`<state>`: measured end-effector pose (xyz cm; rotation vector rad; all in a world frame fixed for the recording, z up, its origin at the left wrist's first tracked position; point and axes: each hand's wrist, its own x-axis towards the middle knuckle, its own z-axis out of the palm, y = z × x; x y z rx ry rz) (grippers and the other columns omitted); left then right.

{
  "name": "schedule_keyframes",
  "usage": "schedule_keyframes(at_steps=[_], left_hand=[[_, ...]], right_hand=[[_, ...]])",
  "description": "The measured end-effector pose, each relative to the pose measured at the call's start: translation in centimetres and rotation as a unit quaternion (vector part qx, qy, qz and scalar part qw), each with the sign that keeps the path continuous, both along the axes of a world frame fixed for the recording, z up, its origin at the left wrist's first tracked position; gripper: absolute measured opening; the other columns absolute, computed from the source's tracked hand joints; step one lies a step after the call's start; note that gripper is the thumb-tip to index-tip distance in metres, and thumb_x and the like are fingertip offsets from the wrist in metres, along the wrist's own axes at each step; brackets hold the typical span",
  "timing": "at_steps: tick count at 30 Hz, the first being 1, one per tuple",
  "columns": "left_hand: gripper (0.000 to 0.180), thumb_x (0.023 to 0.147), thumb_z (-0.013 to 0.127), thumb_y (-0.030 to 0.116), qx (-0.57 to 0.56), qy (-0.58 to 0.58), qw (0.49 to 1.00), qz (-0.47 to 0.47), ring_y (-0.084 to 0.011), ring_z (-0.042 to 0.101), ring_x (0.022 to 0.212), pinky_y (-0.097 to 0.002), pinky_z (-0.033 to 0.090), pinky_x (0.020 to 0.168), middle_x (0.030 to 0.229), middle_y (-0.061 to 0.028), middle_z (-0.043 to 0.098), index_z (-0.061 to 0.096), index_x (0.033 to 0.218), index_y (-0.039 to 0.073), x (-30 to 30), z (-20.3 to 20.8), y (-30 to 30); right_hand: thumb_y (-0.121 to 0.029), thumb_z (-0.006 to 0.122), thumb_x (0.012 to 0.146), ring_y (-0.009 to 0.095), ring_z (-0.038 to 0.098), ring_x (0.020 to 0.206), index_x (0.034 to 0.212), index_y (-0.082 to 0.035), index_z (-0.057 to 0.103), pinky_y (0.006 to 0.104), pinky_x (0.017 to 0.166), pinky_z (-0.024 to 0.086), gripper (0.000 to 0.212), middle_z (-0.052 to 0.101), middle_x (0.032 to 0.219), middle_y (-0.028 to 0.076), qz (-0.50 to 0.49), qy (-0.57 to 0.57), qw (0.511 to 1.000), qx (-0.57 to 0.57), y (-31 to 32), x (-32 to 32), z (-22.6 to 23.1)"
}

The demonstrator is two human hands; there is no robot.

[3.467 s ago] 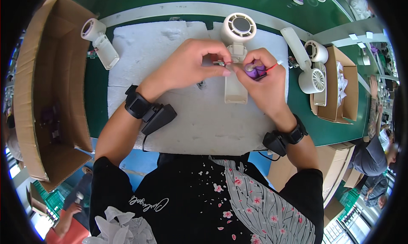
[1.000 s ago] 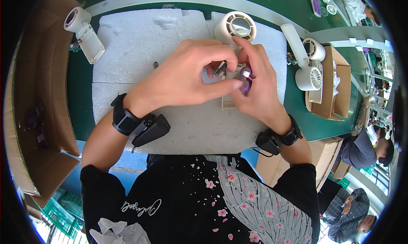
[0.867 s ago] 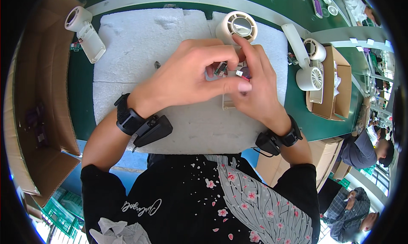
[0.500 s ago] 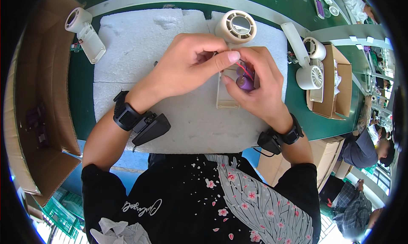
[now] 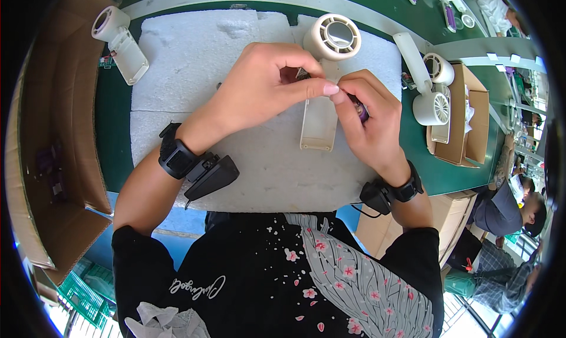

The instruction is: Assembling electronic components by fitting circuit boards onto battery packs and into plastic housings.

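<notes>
A cream handheld fan (image 5: 318, 126) lies on the foam sheet, its round head at the far end and its hollow handle shell open upward. Over the upper part of that handle my two hands meet, thumb tips almost touching. My left hand (image 5: 265, 81) is closed in a pinch; a small dark piece shows beneath its index finger, too covered to name. My right hand (image 5: 374, 117) curls around a purple battery (image 5: 361, 109), held just right of the handle and mostly hidden by the fingers.
White foam sheet (image 5: 177, 73) covers the green bench. Another fan with its handle open (image 5: 130, 61) lies at left, beside a tall cardboard box (image 5: 82, 132). On the right are more cream fan parts (image 5: 430, 108) and a small carton (image 5: 474, 126). People sit farther right.
My right hand has moved slightly right with the purple battery, turning it further into the fingers. The red wire is now hidden, and more of the hollow handle shows.
</notes>
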<state>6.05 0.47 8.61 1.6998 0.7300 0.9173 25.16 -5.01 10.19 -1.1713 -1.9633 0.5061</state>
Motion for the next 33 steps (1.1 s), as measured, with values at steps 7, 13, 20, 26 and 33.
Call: schedule_keyframes(at_steps=[7, 13, 20, 26, 33], left_hand=[[0.015, 0.082, 0.073, 0.009, 0.087, 0.038, 0.995, -0.033, -0.0092, 0.055, 0.065, -0.0224, 0.043, 0.056, 0.078, -0.0038, 0.063, 0.07, 0.095, 0.002, -0.3, 0.7, 0.3], [0.012, 0.08, 0.073, 0.011, 0.101, 0.03, 0.994, -0.006, -0.0127, 0.052, 0.057, -0.0251, 0.042, 0.053, 0.07, -0.0056, 0.062, 0.071, 0.091, 0.007, -0.2, 0.1, 0.3], [0.009, 0.083, 0.07, 0.012, 0.073, 0.042, 0.996, -0.002, -0.0168, 0.054, 0.057, -0.0275, 0.042, 0.053, 0.071, -0.0075, 0.062, 0.07, 0.09, 0.006, -0.3, -0.3, 0.4], [0.01, 0.083, 0.069, 0.012, 0.097, 0.037, 0.995, -0.007, -0.018, 0.054, 0.059, -0.0289, 0.043, 0.055, 0.074, -0.0084, 0.062, 0.069, 0.09, 0.005, -0.2, -0.4, 0.4], [0.012, 0.083, 0.07, 0.008, 0.041, 0.041, 0.996, -0.065, -0.0127, 0.056, 0.064, -0.0292, 0.044, 0.057, 0.079, -0.0049, 0.063, 0.069, 0.094, 0.004, -0.5, -0.3, 0.9]], right_hand=[[-0.001, 0.06, 0.087, 0.013, 0.049, 0.06, 0.086, 0.003, 0.06, 0.0247, 0.054, 0.039, 0.004, 0.059, 0.081, 0.008, -0.001, 0.012, 0.998, -0.06, 0.3, 0.8, 0.3], [-0.002, 0.066, 0.083, 0.015, 0.057, 0.064, 0.093, 0.002, 0.064, 0.0253, 0.057, 0.045, 0.011, 0.062, 0.082, 0.01, -0.005, -0.026, 1.0, 0.011, 0.4, 0.2, 0.0], [-0.002, 0.072, 0.078, 0.016, 0.059, 0.065, 0.093, 0.0, 0.068, 0.0258, 0.057, 0.048, 0.015, 0.062, 0.084, 0.008, -0.034, -0.059, 0.997, 0.042, 0.2, 0.0, -0.4], [-0.001, 0.072, 0.079, 0.016, 0.058, 0.063, 0.091, -0.001, 0.069, 0.0252, 0.056, 0.047, 0.012, 0.06, 0.086, 0.007, -0.047, -0.06, 0.995, 0.058, 0.1, -0.2, -0.7], [0.0, 0.07, 0.081, 0.014, 0.057, 0.064, 0.091, 0.001, 0.069, 0.0241, 0.054, 0.044, 0.011, 0.058, 0.087, 0.007, 0.001, -0.039, 0.999, 0.011, 0.1, 0.5, -0.6]])
